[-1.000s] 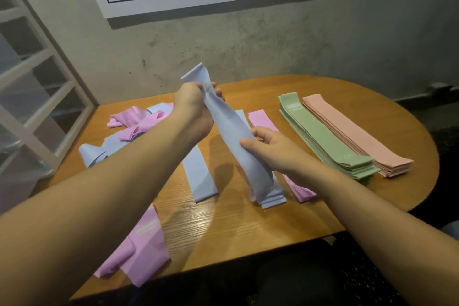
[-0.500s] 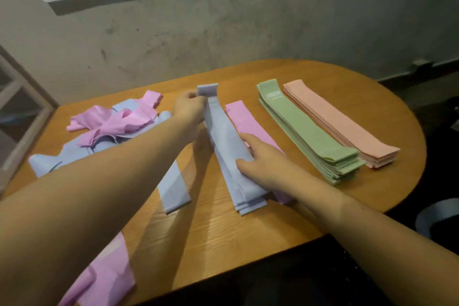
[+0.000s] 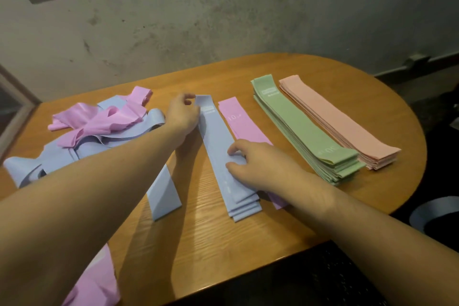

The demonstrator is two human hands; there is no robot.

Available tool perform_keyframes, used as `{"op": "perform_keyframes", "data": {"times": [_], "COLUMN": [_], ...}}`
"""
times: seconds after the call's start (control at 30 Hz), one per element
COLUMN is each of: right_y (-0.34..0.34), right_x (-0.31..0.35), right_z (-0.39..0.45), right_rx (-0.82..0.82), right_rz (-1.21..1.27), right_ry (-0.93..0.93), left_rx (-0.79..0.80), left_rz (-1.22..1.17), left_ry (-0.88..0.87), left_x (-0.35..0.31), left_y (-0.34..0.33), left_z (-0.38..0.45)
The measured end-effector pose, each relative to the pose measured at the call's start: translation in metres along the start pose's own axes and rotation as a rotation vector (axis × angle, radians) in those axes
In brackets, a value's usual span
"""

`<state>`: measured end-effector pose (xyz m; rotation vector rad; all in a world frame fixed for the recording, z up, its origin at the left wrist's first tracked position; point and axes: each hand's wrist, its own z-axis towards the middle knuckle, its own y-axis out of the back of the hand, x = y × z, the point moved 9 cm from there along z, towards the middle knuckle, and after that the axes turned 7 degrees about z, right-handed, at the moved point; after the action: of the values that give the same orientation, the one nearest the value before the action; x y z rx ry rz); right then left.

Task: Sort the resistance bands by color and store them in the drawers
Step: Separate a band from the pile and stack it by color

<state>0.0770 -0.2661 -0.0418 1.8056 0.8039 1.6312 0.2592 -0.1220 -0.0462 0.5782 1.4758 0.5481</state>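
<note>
Left hand [image 3: 182, 114] fingers pinch far end of top blue band [image 3: 218, 139]; right hand [image 3: 258, 165] fingers, spread, press its near half onto blue stack [image 3: 244, 208]; long axis runs away from person.

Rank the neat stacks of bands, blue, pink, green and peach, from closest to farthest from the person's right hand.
From the right hand:
1. Blue stack, under its fingers.
2. Pink stack, partly beneath the hand, on its right.
3. Green stack, farther right.
4. Peach stack, farthest right, near the table's edge.

Left hand [image 3: 182, 117] seemingly pinches the blue stack's [image 3: 223, 156] far end; right hand [image 3: 258, 166] presses it.
</note>
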Motion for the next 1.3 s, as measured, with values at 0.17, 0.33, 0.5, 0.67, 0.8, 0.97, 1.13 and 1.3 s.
{"op": "perform_keyframes", "data": {"times": [0.17, 0.33, 0.5, 0.67, 0.8, 0.97, 1.13, 1.3], "right_y": [0.004, 0.007, 0.006, 0.001, -0.003, 0.003, -0.007, -0.038], "right_x": [0.001, 0.004, 0.006, 0.01, 0.013, 0.025, 0.058, 0.089], "right_z": [-0.008, -0.019, -0.032, -0.044, -0.053, -0.054, -0.052, -0.042], "right_rx": [-0.02, -0.02, 0.008, 0.026, 0.046, -0.049, -0.092, -0.046], "right_rz": [-0.104, -0.092, -0.098, -0.06, -0.087, -0.141, 0.002, 0.051], "right_ry": [-0.014, -0.029, -0.038, -0.036, -0.041, 0.009, 0.171, 0.256], "left_rx": [0.012, 0.16, 0.353, 0.462, 0.479, 0.423, 0.234, 0.042], "left_rz": [0.032, 0.097, 0.237, 0.301, 0.248, 0.279, 0.282, 0.22], "left_ry": [-0.069, -0.175, -0.371, -0.462, -0.487, -0.52, -0.479, -0.34], "left_x": [-0.002, -0.005, -0.011, -0.007, -0.008, -0.005, 0.023, 0.075], "left_y": [0.009, 0.005, 0.0, -0.005, -0.006, 0.008, 0.053, 0.114], "left_z": [-0.024, -0.071, -0.13, -0.172, -0.186, -0.191, -0.175, -0.155]}}
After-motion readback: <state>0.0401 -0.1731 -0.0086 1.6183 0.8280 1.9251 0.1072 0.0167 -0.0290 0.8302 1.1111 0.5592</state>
